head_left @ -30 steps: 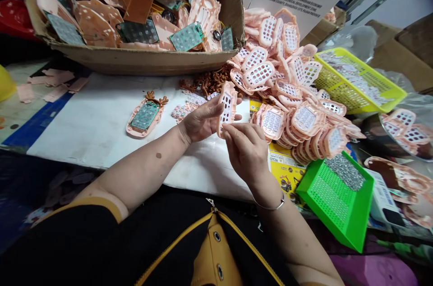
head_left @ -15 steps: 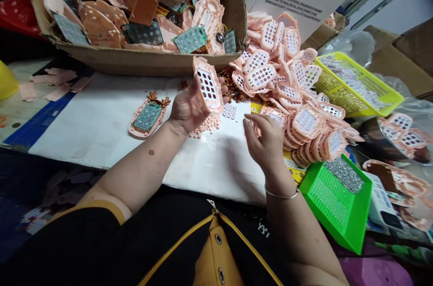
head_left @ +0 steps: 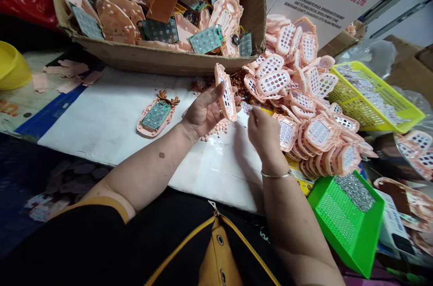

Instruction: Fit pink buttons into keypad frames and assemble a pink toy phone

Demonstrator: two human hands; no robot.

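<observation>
My left hand [head_left: 206,112] holds a pink plastic toy phone shell [head_left: 226,96] on edge, its key-hole face turned partly away, thumb on the near side and fingers behind. To its right, my right hand [head_left: 264,132] is closed, fingertips pinching a pale rubber keypad sheet [head_left: 246,108] that is partly hidden by the fingers. Small pink keys [head_left: 218,129] lie in a loose heap under the left hand. Farther left, a shell with a green circuit board [head_left: 156,115] and brown antlers rests on the white board [head_left: 111,141].
A cardboard box [head_left: 162,58] of shells and circuit boards stands behind. Piled and stacked pink shells [head_left: 318,132] crowd the right side. Beyond are a yellow basket [head_left: 389,110] and a green tray [head_left: 355,232] holding screws. Brown antler pieces [head_left: 238,80] lie near the box.
My left hand has turned the shell more edge-on. My right hand has moved left to the keypad sheet and closed its fingers there. The view has shifted left.
</observation>
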